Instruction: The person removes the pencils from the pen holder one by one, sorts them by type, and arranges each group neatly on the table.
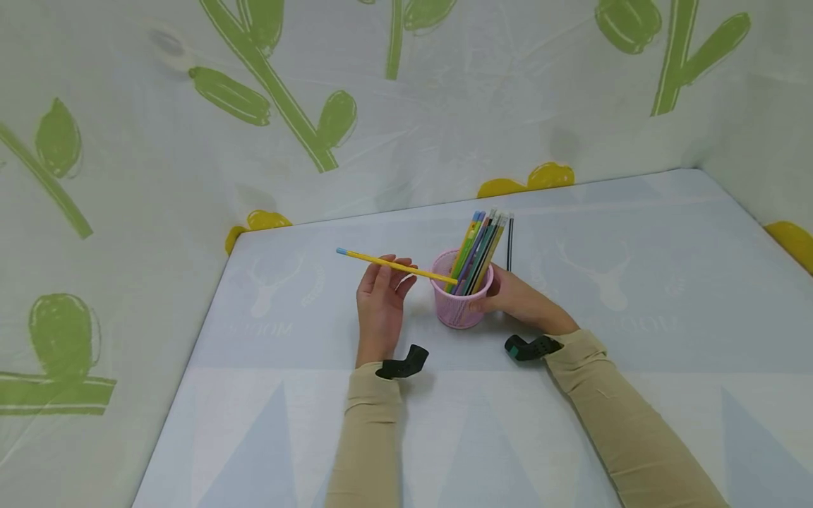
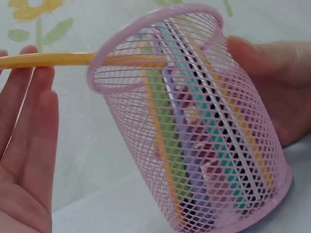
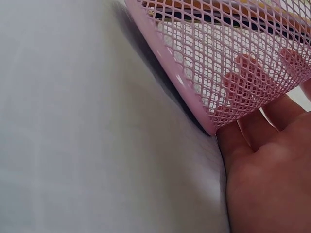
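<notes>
My left hand (image 1: 380, 310) pinches a yellow pencil (image 1: 406, 267) with a light blue end pointing left. The pencil lies almost level, its other end reaching over the rim of a pink mesh pencil cup (image 1: 447, 309). In the left wrist view that end of the pencil shows through the mesh wall (image 2: 129, 131). Several coloured pencils (image 1: 475, 257) stand leaning to the right inside the cup. My right hand (image 1: 524, 303) grips the cup from its right side. Through the mesh in the right wrist view, its fingers (image 3: 248, 77) wrap the far side, close to the base rim (image 3: 180, 82).
A black pencil (image 1: 510, 243) lies on the table behind my right hand. The pale table cloth (image 1: 470, 402) has blue triangles and faint deer prints. A white curtain (image 1: 495, 92) with green plant prints hangs along the table's back and left edges.
</notes>
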`<state>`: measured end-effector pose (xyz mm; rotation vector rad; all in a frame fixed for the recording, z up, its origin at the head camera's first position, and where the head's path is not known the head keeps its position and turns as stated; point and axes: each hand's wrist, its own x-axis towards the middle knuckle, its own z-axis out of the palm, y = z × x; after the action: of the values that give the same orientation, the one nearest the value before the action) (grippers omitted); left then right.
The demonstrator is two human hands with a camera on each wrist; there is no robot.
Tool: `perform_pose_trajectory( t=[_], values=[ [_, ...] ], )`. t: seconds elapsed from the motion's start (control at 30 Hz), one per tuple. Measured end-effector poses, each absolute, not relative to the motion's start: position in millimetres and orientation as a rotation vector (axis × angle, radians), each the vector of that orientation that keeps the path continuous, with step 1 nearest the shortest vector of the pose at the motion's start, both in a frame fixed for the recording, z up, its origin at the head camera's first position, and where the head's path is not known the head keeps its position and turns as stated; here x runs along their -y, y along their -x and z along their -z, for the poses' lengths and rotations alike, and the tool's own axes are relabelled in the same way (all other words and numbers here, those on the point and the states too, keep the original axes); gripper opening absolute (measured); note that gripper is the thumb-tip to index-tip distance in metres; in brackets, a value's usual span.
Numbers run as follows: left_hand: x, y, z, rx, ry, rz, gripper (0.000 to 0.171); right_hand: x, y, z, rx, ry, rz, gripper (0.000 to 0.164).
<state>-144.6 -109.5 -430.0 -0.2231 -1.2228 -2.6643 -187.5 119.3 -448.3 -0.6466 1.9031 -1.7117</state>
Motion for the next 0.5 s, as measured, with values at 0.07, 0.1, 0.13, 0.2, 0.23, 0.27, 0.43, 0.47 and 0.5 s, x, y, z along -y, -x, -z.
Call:
perform_pose_trajectory(
  t=[0.07, 0.1, 0.13, 0.2, 0.23, 0.27, 0.43, 0.47, 0.5],
  values=[
    [111.7, 145.1, 429.8, 1.145, 0.181, 2.692, 0.025, -120.0, 188.2, 449.8, -1.898, 0.637, 1.713, 0.082],
    [113.2, 145.4, 430.0, 1.108, 0.163, 2.703, 0.025, -120.2, 188.5, 450.1, -1.894, 0.634, 1.715, 0.083],
    [114.7, 145.8, 430.0, 1.08, 0.142, 2.709, 0.026, -120.5, 188.9, 450.6, -1.888, 0.634, 1.717, 0.082],
    [117.8, 146.4, 429.9, 1.045, 0.08, 2.714, 0.029, -120.9, 189.0, 451.1, -1.876, 0.632, 1.723, 0.082],
    [119.5, 146.9, 430.0, 1.04, 0.047, 2.714, 0.03, -120.9, 189.0, 451.4, -1.871, 0.636, 1.727, 0.082],
    [121.2, 147.3, 430.1, 1.04, 0.01, 2.714, 0.032, -121.0, 189.1, 451.4, -1.867, 0.641, 1.731, 0.082],
    [126.0, 148.7, 432.2, 1.038, -0.129, 2.724, 0.038, -120.8, 188.9, 451.3, -1.843, 0.686, 1.754, 0.08],
    [126.5, 148.9, 432.9, 1.031, -0.15, 2.733, 0.039, -120.6, 188.9, 451.1, -1.838, 0.691, 1.756, 0.08],
    [126.9, 149.1, 433.8, 1.041, -0.167, 2.734, 0.04, -120.4, 188.8, 451.1, -1.833, 0.693, 1.757, 0.08]
  ],
)
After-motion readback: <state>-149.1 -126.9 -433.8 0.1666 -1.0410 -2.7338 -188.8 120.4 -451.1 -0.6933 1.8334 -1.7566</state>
